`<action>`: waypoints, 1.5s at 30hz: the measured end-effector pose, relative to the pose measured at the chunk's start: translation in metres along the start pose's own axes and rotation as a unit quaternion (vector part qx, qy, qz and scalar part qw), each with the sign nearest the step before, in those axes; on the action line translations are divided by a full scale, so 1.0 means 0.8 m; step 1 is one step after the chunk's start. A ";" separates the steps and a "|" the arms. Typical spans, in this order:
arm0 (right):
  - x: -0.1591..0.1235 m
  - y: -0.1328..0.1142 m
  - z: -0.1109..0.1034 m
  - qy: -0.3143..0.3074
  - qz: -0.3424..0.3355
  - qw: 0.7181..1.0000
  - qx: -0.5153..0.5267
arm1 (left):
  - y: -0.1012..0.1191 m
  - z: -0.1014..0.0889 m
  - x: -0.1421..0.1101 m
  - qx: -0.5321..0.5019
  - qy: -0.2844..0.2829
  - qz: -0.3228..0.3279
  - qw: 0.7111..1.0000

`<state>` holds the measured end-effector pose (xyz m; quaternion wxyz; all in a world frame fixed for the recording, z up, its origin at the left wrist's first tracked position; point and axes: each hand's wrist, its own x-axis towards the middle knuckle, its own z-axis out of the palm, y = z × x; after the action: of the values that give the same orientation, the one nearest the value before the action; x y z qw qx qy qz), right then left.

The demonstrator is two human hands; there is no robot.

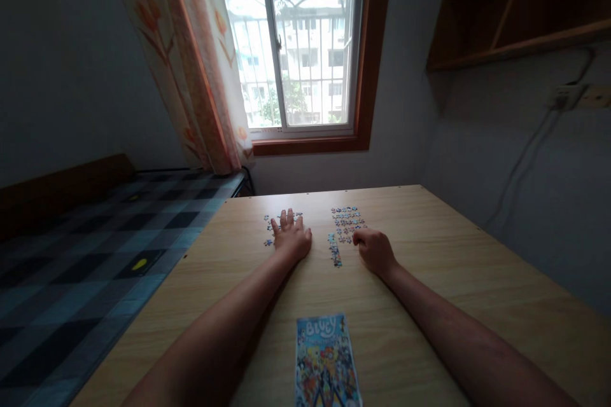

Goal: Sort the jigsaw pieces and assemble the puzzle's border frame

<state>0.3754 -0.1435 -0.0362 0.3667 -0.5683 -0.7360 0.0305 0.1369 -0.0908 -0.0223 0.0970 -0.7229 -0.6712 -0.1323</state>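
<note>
My left hand [292,238] lies flat with its fingers spread over a loose group of jigsaw puzzle pieces [268,243], hiding some of them. My right hand [375,249] is closed, its thumb and forefinger curled together at the right edge of a set of puzzle pieces laid in rows [347,216]. Whether a piece sits between those fingertips is too small to tell. Left of the right hand, a narrow joined strip of puzzle pieces [335,251] runs toward me. Nearer to me, a colourful picture sheet marked "Bluey" [327,359] lies between my forearms.
Everything rests on a light wooden table [429,280]. A bed with a checked cover [119,254] adjoins its left side. Beyond the far edge are a window [310,76] and a flowered curtain [191,63]. A wooden shelf [506,44] hangs on the right wall.
</note>
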 end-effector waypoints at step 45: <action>-0.013 -0.023 -0.032 -0.046 -0.202 0.977 0.060 | -0.012 -0.046 -0.075 -0.222 -0.024 0.359 0.906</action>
<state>0.3757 -0.1683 -0.0142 0.3643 -0.3832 -0.8484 0.0261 0.1213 -0.1584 -0.0075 -0.0412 -0.9209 -0.3212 -0.2171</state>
